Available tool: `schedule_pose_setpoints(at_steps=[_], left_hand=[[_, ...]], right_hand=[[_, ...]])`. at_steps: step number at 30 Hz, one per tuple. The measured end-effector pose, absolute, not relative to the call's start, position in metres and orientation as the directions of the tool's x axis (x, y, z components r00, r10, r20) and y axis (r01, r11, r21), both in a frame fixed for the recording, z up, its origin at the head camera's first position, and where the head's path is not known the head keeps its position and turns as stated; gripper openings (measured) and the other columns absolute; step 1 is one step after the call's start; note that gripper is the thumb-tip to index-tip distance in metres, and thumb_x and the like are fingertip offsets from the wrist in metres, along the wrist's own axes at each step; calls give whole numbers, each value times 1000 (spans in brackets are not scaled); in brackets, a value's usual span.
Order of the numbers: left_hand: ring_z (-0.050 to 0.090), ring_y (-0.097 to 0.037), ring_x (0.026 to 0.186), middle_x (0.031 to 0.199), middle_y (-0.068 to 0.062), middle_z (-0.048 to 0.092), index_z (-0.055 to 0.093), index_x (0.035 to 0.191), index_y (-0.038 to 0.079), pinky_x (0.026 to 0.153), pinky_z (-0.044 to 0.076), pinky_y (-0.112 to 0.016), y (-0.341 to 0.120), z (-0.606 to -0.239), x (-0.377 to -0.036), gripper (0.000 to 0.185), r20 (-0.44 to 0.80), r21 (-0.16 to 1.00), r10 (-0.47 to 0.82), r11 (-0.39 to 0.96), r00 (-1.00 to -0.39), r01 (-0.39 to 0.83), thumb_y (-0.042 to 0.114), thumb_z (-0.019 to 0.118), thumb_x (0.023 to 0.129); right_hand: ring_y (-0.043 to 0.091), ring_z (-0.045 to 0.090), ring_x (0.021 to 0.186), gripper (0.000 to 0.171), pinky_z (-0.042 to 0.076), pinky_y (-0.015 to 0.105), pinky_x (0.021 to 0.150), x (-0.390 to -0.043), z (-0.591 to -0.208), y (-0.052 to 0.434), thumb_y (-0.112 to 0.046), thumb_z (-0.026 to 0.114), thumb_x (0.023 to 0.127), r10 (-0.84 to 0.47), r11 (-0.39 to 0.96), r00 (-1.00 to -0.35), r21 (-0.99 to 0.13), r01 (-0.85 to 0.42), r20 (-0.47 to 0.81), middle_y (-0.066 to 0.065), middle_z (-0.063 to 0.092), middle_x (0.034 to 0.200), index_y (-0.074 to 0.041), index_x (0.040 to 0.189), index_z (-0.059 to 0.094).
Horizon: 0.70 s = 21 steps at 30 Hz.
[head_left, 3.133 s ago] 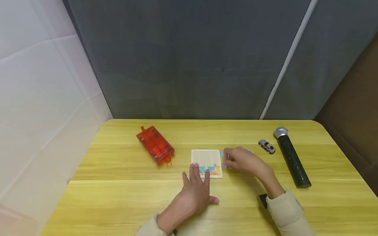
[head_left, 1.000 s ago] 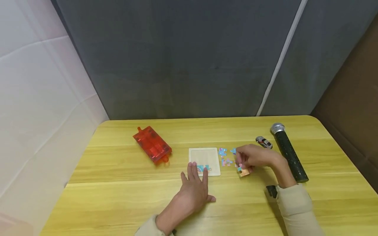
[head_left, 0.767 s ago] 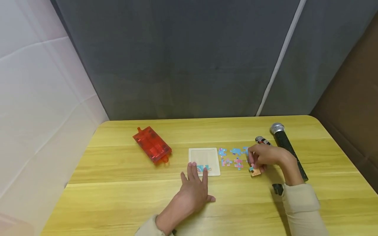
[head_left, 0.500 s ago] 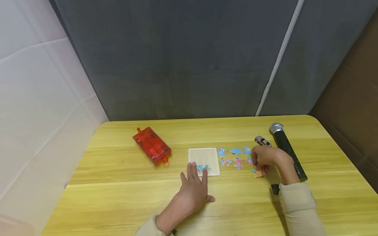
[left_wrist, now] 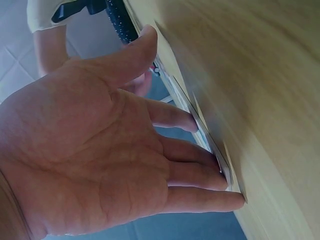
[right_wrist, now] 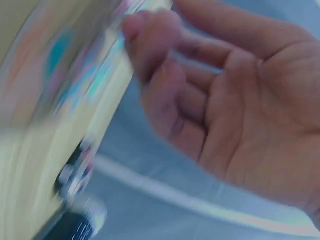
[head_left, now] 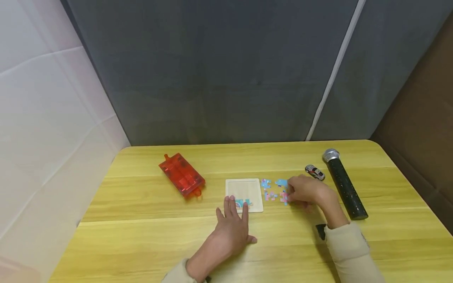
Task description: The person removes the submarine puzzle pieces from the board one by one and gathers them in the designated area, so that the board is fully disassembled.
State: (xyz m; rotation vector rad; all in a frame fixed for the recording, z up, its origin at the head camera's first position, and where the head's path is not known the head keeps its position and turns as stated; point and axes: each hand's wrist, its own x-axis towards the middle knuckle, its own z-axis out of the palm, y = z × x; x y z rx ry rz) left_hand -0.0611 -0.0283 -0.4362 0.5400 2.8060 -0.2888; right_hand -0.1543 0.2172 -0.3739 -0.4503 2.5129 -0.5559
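Note:
In the head view my left hand [head_left: 231, 232] lies flat, straight fingertips resting on the near edge of a pale square wooden puzzle tray [head_left: 244, 184]. Teal puzzle pieces [head_left: 247, 201] sit in the tray's near part, partly under those fingers. The left wrist view shows the hand's palm, fingers extended along the tray's edge. My right hand [head_left: 306, 192] is over the loose pieces, fingers loosely curled with nothing visible in them; blur hides its thumb tip. Beside it are a pink piece [head_left: 284, 196] and blue piece [head_left: 281, 182]. An orange-and-teal piece [right_wrist: 30, 65] appears blurred in the right wrist view.
More loose pieces, blue [head_left: 266, 183] and pink [head_left: 270, 195], lie just right of the tray. A toy car [head_left: 314, 172] and a black microphone [head_left: 345, 184] lie farther right. At the left is a red translucent box [head_left: 182, 175]. A grey partition [head_left: 219, 78] stands behind the table.
The orange puzzle piece has left the tray, carried right between the right fingers and let go beyond the loose pieces. The right hand has since moved back left. The left hand stays in place.

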Motion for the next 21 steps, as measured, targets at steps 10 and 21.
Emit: schedule_pose_setpoints(at_steps=[10, 21], left_hand=[[28, -51, 163, 174, -34, 29, 30, 175, 13, 121, 46, -63, -32, -450, -66, 97, -323, -156, 327, 907, -888, 391, 77, 49, 104], [29, -42, 166, 178, -25, 29, 36, 171, 3, 122, 46, -63, -42, -460, -79, 96, -360, -104, 339, 911, -869, 398, 75, 42, 108]], right_hand=[[18, 60, 78, 26, 59, 37, 68, -135, -390, 120, -13, 84, 98, -578, 796, -790, -356, -489, -207, 10, 64, 110, -5, 116, 68], [18, 55, 76, 25, 58, 35, 68, -128, -401, 107, -1, 85, 95, -552, 809, -818, -342, -478, -161, 8, 57, 99, -5, 104, 63]])
